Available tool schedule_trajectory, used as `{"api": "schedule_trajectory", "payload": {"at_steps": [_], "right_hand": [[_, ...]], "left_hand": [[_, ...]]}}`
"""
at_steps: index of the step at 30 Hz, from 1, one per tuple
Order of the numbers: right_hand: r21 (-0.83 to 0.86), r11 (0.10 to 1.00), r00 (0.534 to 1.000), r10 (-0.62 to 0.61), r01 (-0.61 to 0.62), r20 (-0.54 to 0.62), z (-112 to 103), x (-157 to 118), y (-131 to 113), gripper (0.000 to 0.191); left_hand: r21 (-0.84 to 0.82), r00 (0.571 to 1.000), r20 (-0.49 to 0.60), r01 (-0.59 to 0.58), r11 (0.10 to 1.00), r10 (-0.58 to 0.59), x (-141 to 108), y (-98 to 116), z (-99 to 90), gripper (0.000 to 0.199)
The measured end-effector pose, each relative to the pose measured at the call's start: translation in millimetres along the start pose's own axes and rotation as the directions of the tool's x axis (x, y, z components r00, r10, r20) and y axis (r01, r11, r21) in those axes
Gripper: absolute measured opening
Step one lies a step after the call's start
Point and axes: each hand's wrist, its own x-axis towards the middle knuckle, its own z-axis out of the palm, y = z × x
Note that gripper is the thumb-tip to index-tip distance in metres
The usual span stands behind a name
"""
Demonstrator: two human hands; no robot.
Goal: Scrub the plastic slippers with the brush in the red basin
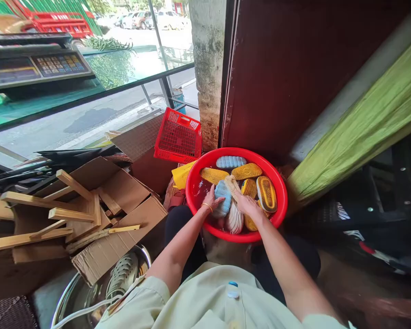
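A red plastic basin (282, 201) stands between my knees, with water and several slippers in it. My left hand (212, 201) grips a light blue slipper (222, 201) near the basin's left side, thumb across it. My right hand (248, 205) is closed around a pale beige scrubbing brush (231, 183), whose end lies against the blue slipper. Below my hands is a white ribbed slipper (234, 218). Yellow-soled slippers (246, 171) lie at the back and right, one of them a yellow and white slipper (267, 194). Another pale blue slipper (230, 161) floats at the far rim.
Behind the basin, a red plastic crate (180, 135) leans near a pillar (208, 68). To the left are a cardboard box (123, 228) with a wooden stool (71, 214) and a metal bowl (63, 297). A green cloth (363, 123) hangs at right. A scale (37, 66) sits upper left.
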Motion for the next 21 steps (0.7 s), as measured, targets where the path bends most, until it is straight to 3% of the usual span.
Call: {"api": "schedule_trajectory", "payload": {"at_steps": [3,7,10,14,21], "right_hand": [[-0.017,0.999,0.998,0.042,-0.042,0.045,16.2,-28.5,17.0,0.067],[0.126,0.991,0.996,0.024,-0.034,0.084,33.1,-52.4,38.5,0.064],[0.297,0.955,0.996,-0.017,-0.011,0.091,39.8,-61.6,50.9,0.060],[0.471,0.882,0.998,0.002,-0.031,0.063,43.1,-69.1,54.2,0.061],[0.540,0.841,0.999,0.048,-0.039,-0.003,44.4,-74.9,50.4,0.063]], "left_hand": [[0.138,0.999,-0.018,0.034,0.990,-0.032,-1.1,15.9,-1.9,0.092],[0.458,0.999,0.008,-0.047,0.888,0.049,-14.5,52.8,2.1,0.056],[0.562,0.998,0.047,0.010,0.827,-0.044,-23.3,73.1,6.9,0.074],[0.578,0.975,0.034,0.158,0.801,-0.217,-21.4,78.2,0.8,0.103],[0.542,0.932,0.051,0.275,0.794,-0.358,0.2,68.9,-42.0,0.099]]}}
